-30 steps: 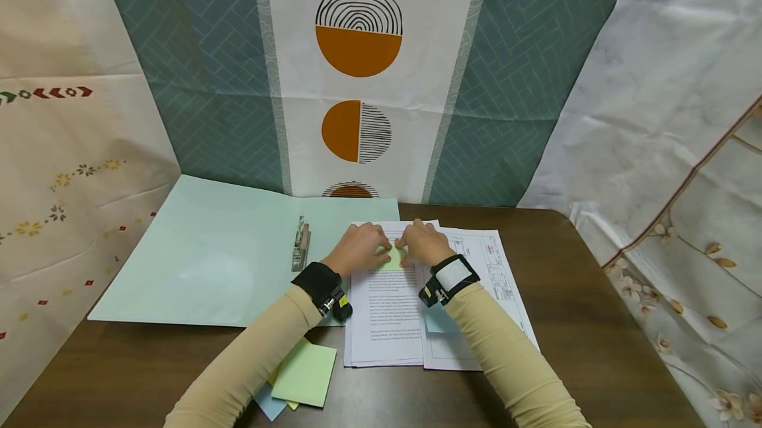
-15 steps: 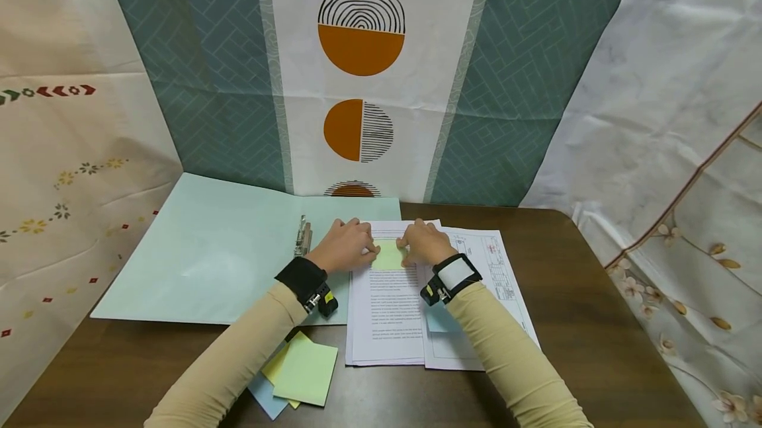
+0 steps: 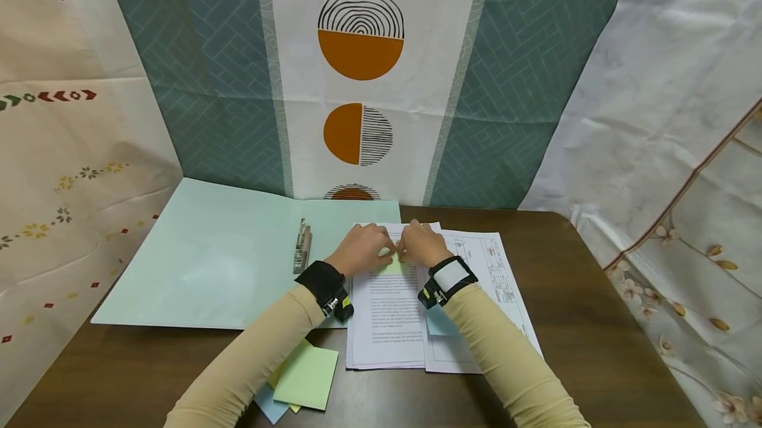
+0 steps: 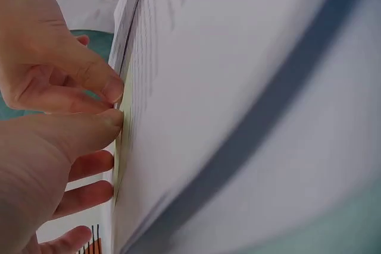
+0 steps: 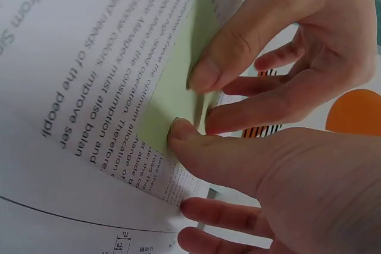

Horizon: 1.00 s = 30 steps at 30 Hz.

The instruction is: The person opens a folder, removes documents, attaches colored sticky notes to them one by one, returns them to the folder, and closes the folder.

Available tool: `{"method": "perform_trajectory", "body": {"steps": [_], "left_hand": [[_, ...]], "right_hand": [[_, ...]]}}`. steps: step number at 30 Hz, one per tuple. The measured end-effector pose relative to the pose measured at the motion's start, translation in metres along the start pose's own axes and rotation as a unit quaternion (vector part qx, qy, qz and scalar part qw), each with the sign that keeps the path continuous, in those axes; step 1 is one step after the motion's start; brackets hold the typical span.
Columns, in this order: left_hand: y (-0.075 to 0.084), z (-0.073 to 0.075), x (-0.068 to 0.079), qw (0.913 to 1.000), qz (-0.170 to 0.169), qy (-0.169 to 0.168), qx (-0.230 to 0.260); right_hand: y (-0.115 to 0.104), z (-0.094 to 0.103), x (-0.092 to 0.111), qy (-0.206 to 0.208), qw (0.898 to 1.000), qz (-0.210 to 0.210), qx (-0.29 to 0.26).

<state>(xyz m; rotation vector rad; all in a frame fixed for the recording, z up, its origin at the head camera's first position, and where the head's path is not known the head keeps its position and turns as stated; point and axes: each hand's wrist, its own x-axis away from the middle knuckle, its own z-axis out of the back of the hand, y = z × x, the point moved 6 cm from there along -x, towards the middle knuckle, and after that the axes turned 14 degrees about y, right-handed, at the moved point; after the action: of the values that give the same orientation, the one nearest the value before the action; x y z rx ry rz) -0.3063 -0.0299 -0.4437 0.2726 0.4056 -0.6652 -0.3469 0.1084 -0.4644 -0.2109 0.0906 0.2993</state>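
A pale green sticky note (image 5: 178, 81) lies on a printed sheet (image 3: 395, 322), seen close up in the right wrist view. Its far edge is raised between the fingers. My left hand (image 3: 360, 249) pinches that edge between thumb and forefinger. Right beside it, my right hand (image 3: 421, 245) has its thumb on the note's face, the thumb and forefinger pinching it at the same edge. In the left wrist view the left thumb (image 4: 98, 128) and right thumb (image 4: 95, 75) nearly meet along the paper's edge. The head view shows just the note's near part below the fingers.
An open pale green folder (image 3: 214, 256) with a metal clip (image 3: 302, 248) lies to the left. Drawing sheets (image 3: 506, 289) and a blue sticky note (image 3: 440, 322) lie right. Green sticky notes (image 3: 306, 378), yellow and blue ones sit in front on the brown table (image 3: 595, 362).
My left hand first moved left off the note, baring it, then came back right beside the right hand. The right hand stayed at the note and shifted slightly.
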Motion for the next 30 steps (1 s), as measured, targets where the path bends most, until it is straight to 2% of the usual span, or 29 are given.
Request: {"method": "perform_trajectory", "body": {"steps": [3,6,11,13,14,18,21,24,27,28,30], "left_hand": [[-0.002,-0.001,0.003,0.9999,0.002,0.006,0.011],[-0.012,0.003,0.008,0.9995,0.024,0.011,0.015],[-0.034,0.011,0.015,0.9961,0.086,-0.011,0.018],[-0.038,0.013,0.016,0.9951,0.095,-0.026,0.011],[-0.039,0.013,0.016,0.9949,0.096,-0.031,0.008],[-0.03,0.014,0.01,0.9961,0.079,-0.023,0.033],[-0.016,0.01,0.006,0.9968,0.043,-0.016,0.066],[-0.004,0.004,0.004,0.9957,0.016,-0.024,0.088],[0.001,-0.001,0.004,0.9947,0.022,-0.03,0.096],[0.0,-0.002,0.004,0.9946,0.03,-0.03,0.095],[-0.004,-0.003,0.006,0.9945,0.046,-0.029,0.09]], "right_hand": [[0.018,-0.024,-0.013,-0.003,1.0,-0.007,-0.013],[0.029,-0.033,-0.018,0.006,1.0,-0.007,-0.03],[0.007,0.0,0.003,0.001,1.0,-0.011,-0.019],[-0.005,0.014,0.01,-0.01,1.0,-0.014,-0.007],[-0.004,0.013,0.008,-0.017,1.0,-0.019,-0.008],[-0.005,0.011,0.006,-0.025,1.0,-0.011,-0.001],[0.012,-0.009,-0.006,-0.018,1.0,-0.009,-0.017],[0.026,-0.027,-0.015,-0.013,1.0,-0.009,-0.023],[0.032,-0.035,-0.02,-0.008,1.0,0.0,-0.016],[0.025,-0.026,-0.014,-0.005,1.0,0.006,-0.009],[0.022,-0.02,-0.011,-0.006,1.0,0.005,-0.01]]}}
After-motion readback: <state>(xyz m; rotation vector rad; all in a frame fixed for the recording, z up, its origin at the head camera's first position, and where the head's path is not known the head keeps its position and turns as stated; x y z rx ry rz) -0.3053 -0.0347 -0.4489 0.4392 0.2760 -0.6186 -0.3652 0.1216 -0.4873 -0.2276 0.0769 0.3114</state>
